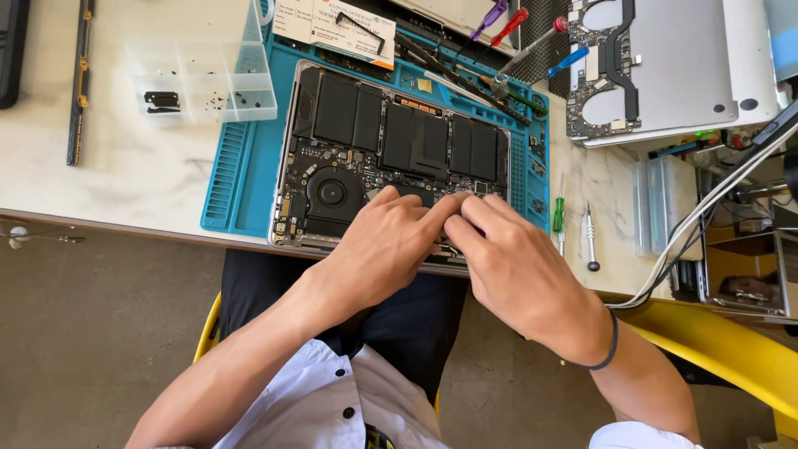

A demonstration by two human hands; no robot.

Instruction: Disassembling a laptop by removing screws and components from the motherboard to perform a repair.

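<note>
Left hand [384,249] and right hand [509,264] are meeting fingertip to fingertip, pinching down on something hidden inside the opened laptop [391,150], which is lying on the blue mat [241,175] at the worktop's [125,175] near edge for reach.

Opened laptop [391,141]: silver metal shell, matt black battery cells. Mat [249,179] under it: blue, matt, rubbery, ribbed. Table [125,166]: pale, smooth, marble-look. Parts tray [208,79]: clear glossy plastic. Shirt sleeves [307,399]: white cloth.

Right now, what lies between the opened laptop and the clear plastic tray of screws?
In the head view, only the blue repair mat lies between the opened laptop and the clear tray.
</note>
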